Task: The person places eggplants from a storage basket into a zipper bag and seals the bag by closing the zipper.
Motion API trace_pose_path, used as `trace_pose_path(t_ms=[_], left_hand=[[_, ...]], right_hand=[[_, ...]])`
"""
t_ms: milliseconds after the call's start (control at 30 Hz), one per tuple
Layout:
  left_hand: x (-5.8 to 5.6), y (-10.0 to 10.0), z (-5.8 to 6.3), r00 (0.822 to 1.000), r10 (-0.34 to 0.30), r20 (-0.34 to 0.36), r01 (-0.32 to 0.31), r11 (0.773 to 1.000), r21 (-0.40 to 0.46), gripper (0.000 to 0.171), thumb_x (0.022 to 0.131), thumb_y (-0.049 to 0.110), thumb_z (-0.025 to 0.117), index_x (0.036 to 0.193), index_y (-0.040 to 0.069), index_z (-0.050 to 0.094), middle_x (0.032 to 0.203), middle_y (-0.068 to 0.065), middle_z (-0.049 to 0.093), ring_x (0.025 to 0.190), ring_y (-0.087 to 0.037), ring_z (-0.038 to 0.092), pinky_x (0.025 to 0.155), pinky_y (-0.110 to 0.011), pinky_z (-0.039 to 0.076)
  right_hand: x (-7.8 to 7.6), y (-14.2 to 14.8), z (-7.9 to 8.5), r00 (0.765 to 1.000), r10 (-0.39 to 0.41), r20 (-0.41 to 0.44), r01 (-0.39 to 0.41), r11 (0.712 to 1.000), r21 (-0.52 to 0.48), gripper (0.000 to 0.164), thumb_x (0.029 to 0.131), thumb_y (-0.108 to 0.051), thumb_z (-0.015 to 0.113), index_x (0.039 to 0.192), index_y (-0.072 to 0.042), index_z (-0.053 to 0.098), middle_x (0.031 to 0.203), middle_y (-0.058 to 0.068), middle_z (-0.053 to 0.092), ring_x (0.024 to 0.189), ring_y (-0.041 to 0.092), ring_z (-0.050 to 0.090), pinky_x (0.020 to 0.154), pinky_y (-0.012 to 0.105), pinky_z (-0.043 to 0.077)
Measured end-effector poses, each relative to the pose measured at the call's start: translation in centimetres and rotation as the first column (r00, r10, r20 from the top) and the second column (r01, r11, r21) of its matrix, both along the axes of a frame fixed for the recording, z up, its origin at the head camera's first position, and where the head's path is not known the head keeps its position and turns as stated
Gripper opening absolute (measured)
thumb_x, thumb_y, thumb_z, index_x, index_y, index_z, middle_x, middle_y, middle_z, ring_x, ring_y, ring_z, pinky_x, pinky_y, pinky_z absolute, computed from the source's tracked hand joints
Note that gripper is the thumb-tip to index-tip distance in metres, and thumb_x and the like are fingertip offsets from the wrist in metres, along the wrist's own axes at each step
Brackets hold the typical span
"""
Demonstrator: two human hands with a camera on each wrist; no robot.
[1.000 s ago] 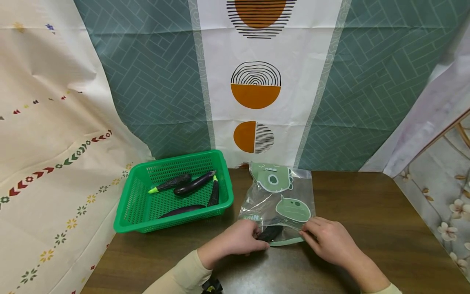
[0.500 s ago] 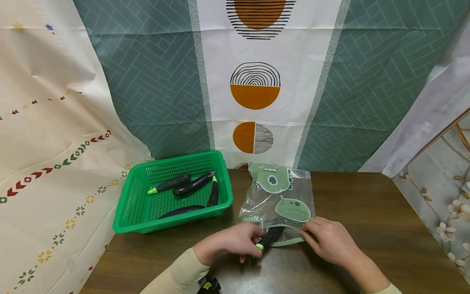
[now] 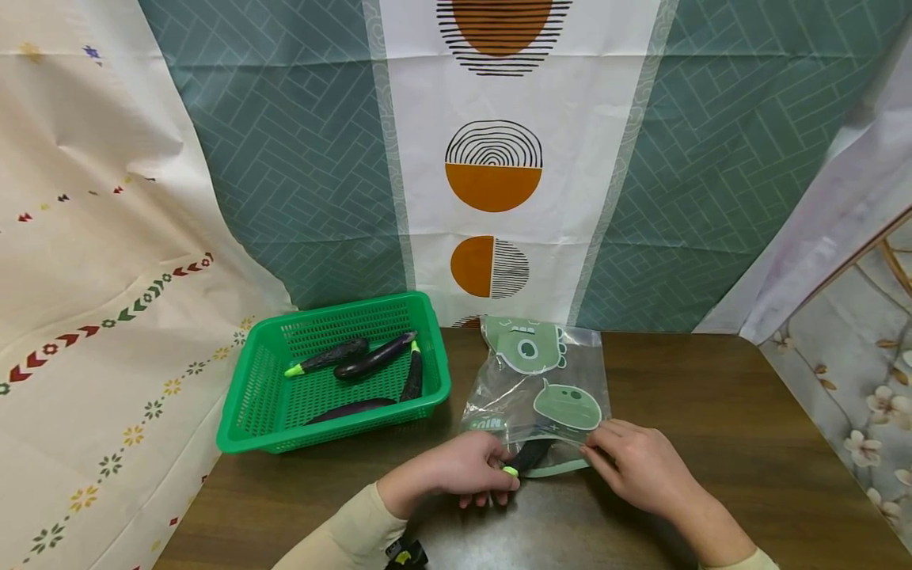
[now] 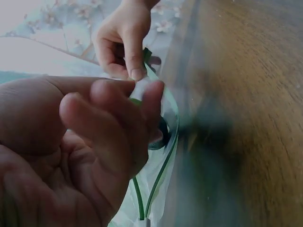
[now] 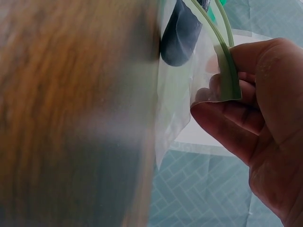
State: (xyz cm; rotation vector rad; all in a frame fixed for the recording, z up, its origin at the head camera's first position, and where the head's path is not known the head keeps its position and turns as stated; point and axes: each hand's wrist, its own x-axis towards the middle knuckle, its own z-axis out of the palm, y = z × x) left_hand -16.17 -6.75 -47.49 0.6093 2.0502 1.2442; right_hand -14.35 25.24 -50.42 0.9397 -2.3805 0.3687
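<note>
Head cam: my left hand (image 3: 473, 467) is pinching a dark eggplant (image 3: 531, 455) by its bright green stem, thumb pressed in on it, other fingers loosely bent underneath. The eggplant sits right in front of that hand, stem at the mouth of a clear bag (image 3: 516, 392), the rest inside. My right hand (image 3: 636, 463) pinches the bag's near edge, just right of the eggplant. The bag lies on the wooden table (image 3: 712, 435), stretching away beyond both hands. Off to the left of my left hand and further out there's a green basket (image 3: 342, 429) with four more eggplants (image 3: 374, 360) in it.

Left wrist cam: my left fingers are half curled and block the exact contact, but a bit of green stem peeks out between them. Past the fingertips the bag's mouth gapes, its two green strips meeting at a pale slider (image 4: 145, 222).

Right wrist cam: my right hand squeezes the green lip, fingertips showing through the plastic. The eggplant's rounded end is near them, in the bag.
</note>
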Motion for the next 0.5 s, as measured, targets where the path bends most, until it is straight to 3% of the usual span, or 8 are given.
trace_pose_path(t_ms=[200, 500], left_hand=[[0.32, 0.32, -0.05, 0.989, 0.022, -0.143, -0.038, 0.994, -0.107, 0.035, 0.102, 0.025, 0.082, 0.071, 0.011, 0.071, 0.063, -0.006, 0.073, 0.041, -0.014, 0.053, 0.038, -0.025, 0.042], [0.38, 0.83, -0.85, 0.975, 0.083, -0.204, -0.118, 0.979, -0.167, 0.048, 0.101, 0.042, 0.082, 0.065, 0.013, 0.071, 0.058, -0.001, 0.072, 0.044, -0.028, 0.065, 0.038, -0.028, 0.041]], right_hand=[[0.08, -0.10, 0.10, 1.000, -0.009, 0.013, 0.009, 1.000, -0.005, 0.025, 0.082, -0.015, 0.095, 0.091, -0.024, 0.073, 0.084, -0.017, 0.066, 0.073, 0.001, 0.059, 0.059, 0.026, 0.053], [0.03, -0.12, 0.02, 1.000, -0.005, 0.007, 0.005, 1.000, -0.008, 0.024, 0.082, -0.015, 0.094, 0.091, -0.024, 0.073, 0.085, -0.017, 0.067, 0.074, 0.001, 0.060, 0.060, 0.026, 0.053]])
